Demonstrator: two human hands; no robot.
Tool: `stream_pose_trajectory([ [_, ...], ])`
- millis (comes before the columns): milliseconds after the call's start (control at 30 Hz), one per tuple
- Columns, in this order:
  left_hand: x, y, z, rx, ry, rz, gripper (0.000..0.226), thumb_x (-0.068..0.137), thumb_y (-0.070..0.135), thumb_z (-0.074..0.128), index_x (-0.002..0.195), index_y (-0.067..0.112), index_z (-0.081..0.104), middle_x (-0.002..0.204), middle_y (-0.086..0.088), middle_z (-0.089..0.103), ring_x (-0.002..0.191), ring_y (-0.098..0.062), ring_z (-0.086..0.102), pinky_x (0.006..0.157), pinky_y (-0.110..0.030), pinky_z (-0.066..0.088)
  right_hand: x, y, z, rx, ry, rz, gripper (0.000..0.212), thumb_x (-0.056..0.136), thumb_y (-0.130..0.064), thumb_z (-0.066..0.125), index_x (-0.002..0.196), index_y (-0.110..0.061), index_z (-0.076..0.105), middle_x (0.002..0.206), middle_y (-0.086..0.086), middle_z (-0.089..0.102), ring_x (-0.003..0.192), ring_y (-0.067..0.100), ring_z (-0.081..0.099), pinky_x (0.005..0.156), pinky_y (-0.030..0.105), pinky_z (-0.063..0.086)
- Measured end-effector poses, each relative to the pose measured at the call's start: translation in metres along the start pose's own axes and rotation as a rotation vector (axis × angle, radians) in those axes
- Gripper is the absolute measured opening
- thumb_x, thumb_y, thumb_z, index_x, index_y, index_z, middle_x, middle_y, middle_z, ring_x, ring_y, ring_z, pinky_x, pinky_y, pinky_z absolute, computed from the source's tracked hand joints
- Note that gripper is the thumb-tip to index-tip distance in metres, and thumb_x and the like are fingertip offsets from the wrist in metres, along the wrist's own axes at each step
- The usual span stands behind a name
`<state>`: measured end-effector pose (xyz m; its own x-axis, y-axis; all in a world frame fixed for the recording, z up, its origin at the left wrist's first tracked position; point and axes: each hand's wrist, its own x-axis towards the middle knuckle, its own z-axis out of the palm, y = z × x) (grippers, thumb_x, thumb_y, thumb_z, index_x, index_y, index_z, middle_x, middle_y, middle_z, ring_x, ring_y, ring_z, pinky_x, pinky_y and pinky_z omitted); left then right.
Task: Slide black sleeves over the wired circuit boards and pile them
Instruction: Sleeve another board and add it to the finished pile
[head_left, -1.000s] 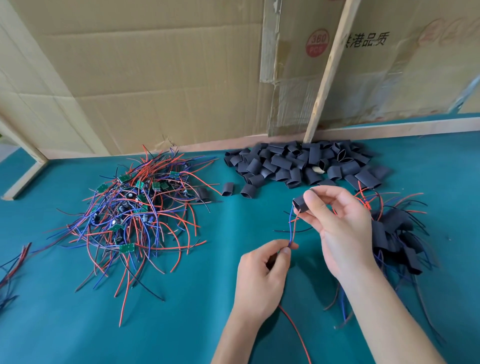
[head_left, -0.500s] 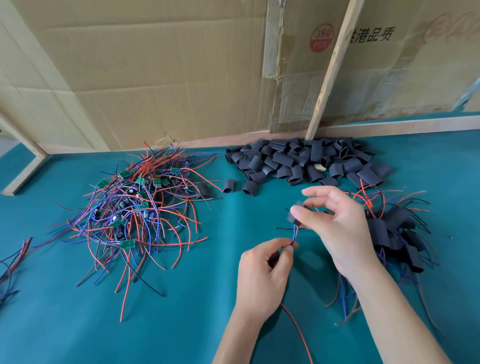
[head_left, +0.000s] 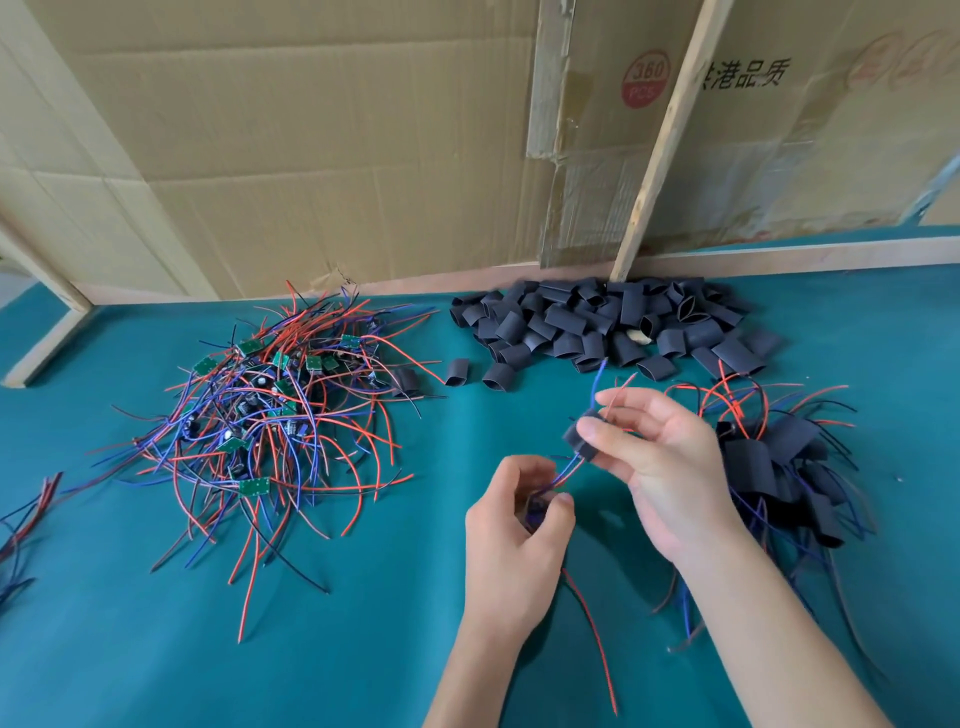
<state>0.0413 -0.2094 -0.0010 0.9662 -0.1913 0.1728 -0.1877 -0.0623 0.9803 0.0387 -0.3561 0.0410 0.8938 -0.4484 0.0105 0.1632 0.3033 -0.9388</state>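
My right hand (head_left: 660, 467) pinches a black sleeve (head_left: 581, 439) between thumb and fingers. Blue and red wires run through the sleeve and stick out above it. My left hand (head_left: 514, 525) grips the wired circuit board (head_left: 535, 506), mostly hidden in its fingers; a red wire trails from it toward me. A heap of bare wired boards (head_left: 260, 415) lies at the left. Loose black sleeves (head_left: 597, 327) are heaped at the back. Sleeved boards (head_left: 779, 467) are piled at the right, just beyond my right hand.
Everything lies on a teal table cover (head_left: 363, 649). Cardboard sheets (head_left: 337, 130) and a leaning wooden slat (head_left: 665, 140) stand along the back edge. A few stray wires (head_left: 26, 509) lie at the far left edge.
My right hand has slid the sleeve down the wires toward my left hand. More wire now sticks out above the sleeve. My left hand has kept its grip.
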Motion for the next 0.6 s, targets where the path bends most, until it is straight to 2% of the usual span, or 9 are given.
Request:
stream_pose_trajectory([
  [67, 0.0, -0.001, 0.0, 0.019, 0.01, -0.002, 0.022, 0.088, 0.008, 0.065, 0.102, 0.024, 0.069, 0.094, 0.015, 0.073, 0.09, -0.008, 0.07, 0.081, -0.011, 0.049, 0.002, -0.003, -0.002, 0.113, 0.057, -0.005, 0.032, 0.07, 0.002, 0.08, 0.098, -0.007, 0.068, 0.08, 0.007, 0.071, 0.08, 0.025, 0.076, 0.071, 0.031, 0.061],
  [167, 0.002, -0.004, 0.0, 0.057, 0.048, 0.009, 0.03, 0.094, 0.004, 0.066, 0.101, 0.032, 0.072, 0.088, 0.012, 0.075, 0.079, -0.007, 0.069, 0.075, -0.011, 0.049, 0.005, -0.004, -0.005, 0.186, 0.109, -0.014, 0.03, 0.074, 0.003, 0.078, 0.099, -0.008, 0.067, 0.079, 0.003, 0.071, 0.081, 0.025, 0.075, 0.071, 0.03, 0.061],
  [267, 0.002, -0.005, 0.0, 0.018, 0.048, 0.01, 0.035, 0.095, 0.008, 0.07, 0.097, 0.043, 0.07, 0.088, 0.016, 0.077, 0.083, -0.008, 0.073, 0.079, -0.013, 0.053, 0.005, 0.0, -0.006, 0.144, 0.141, -0.034, 0.024, 0.084, 0.008, 0.074, 0.099, -0.009, 0.067, 0.081, 0.004, 0.072, 0.082, 0.026, 0.076, 0.071, 0.03, 0.061],
  [333, 0.002, -0.004, 0.0, -0.012, 0.059, 0.001, 0.032, 0.094, 0.008, 0.072, 0.098, 0.039, 0.072, 0.093, 0.017, 0.078, 0.087, -0.006, 0.074, 0.082, -0.015, 0.055, 0.004, 0.003, -0.005, 0.08, 0.15, -0.051, 0.024, 0.085, 0.009, 0.074, 0.099, -0.009, 0.066, 0.081, 0.006, 0.072, 0.081, 0.026, 0.076, 0.072, 0.03, 0.061],
  [433, 0.003, -0.005, -0.003, -0.135, 0.093, -0.062, 0.026, 0.093, 0.007, 0.072, 0.101, 0.032, 0.075, 0.098, 0.009, 0.079, 0.095, -0.012, 0.076, 0.088, -0.026, 0.058, 0.001, 0.01, 0.002, -0.023, 0.159, -0.052, 0.025, 0.084, 0.009, 0.076, 0.101, -0.006, 0.065, 0.079, 0.005, 0.073, 0.077, 0.023, 0.074, 0.073, 0.032, 0.06],
  [533, 0.002, -0.004, -0.005, -0.143, 0.109, -0.091, 0.023, 0.093, 0.012, 0.074, 0.095, 0.035, 0.071, 0.09, 0.008, 0.08, 0.085, -0.014, 0.077, 0.079, -0.027, 0.059, -0.004, 0.02, 0.013, -0.113, 0.137, -0.038, 0.027, 0.082, 0.007, 0.08, 0.101, -0.007, 0.066, 0.078, 0.002, 0.074, 0.077, 0.02, 0.074, 0.078, 0.04, 0.061],
  [600, 0.0, -0.004, -0.006, -0.122, 0.121, -0.114, 0.02, 0.093, 0.016, 0.075, 0.092, 0.035, 0.067, 0.083, 0.008, 0.08, 0.074, -0.014, 0.071, 0.072, -0.029, 0.053, -0.008, 0.025, 0.02, -0.157, 0.119, -0.032, 0.026, 0.08, 0.004, 0.083, 0.097, -0.009, 0.067, 0.078, -0.001, 0.074, 0.077, 0.015, 0.073, 0.084, 0.041, 0.06],
])
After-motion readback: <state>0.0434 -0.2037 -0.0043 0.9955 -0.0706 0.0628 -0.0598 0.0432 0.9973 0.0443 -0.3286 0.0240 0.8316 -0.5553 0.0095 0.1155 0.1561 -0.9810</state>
